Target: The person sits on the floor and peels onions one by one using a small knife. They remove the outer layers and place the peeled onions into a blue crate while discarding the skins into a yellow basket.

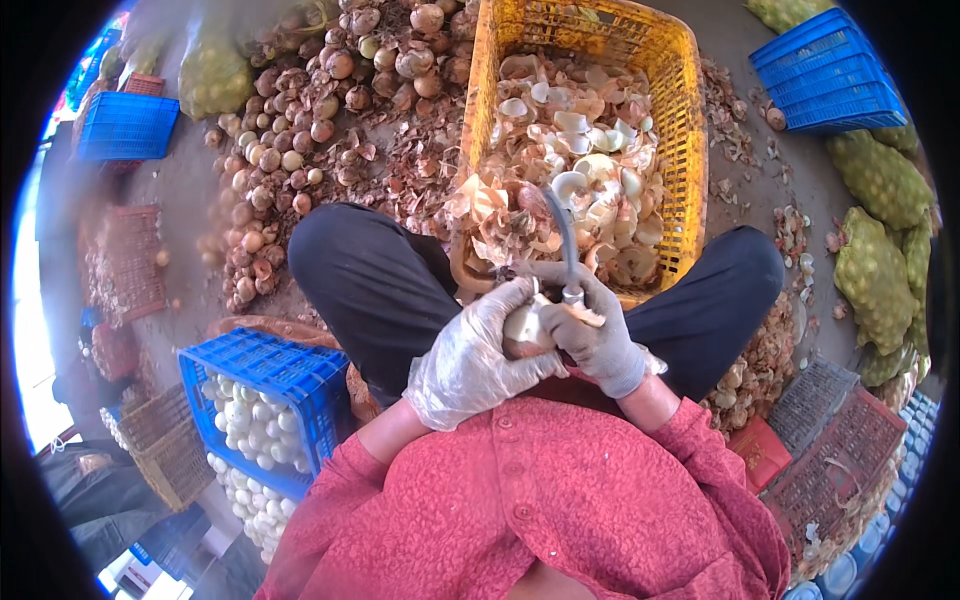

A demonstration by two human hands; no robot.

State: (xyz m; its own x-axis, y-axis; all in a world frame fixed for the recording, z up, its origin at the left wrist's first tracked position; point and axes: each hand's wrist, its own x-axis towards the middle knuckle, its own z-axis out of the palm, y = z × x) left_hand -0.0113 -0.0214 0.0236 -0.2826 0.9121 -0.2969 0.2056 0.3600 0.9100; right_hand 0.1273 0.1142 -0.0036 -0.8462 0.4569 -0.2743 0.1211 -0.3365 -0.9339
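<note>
Between my knees, my left hand (468, 362), in a thin whitish glove, is closed around a partly peeled onion (524, 336). My right hand (606, 345), in a grey-white glove, grips a small curved knife (565, 240) whose blade points up and away from me. Its thumb rests against the onion beside a loose flap of skin. The fingers partly hide both the onion and the knife's handle. Just beyond my hands stands a yellow crate (690, 130) with pale and brown onion peelings (580, 150) in it.
Unpeeled onions (290, 150) lie heaped at the far left. A blue crate (265, 350) of peeled white onions (255, 425) stands at my left. Green net sacks (875, 270) and another blue crate (828, 75) are on the right. A red box (760, 452) lies near my right elbow.
</note>
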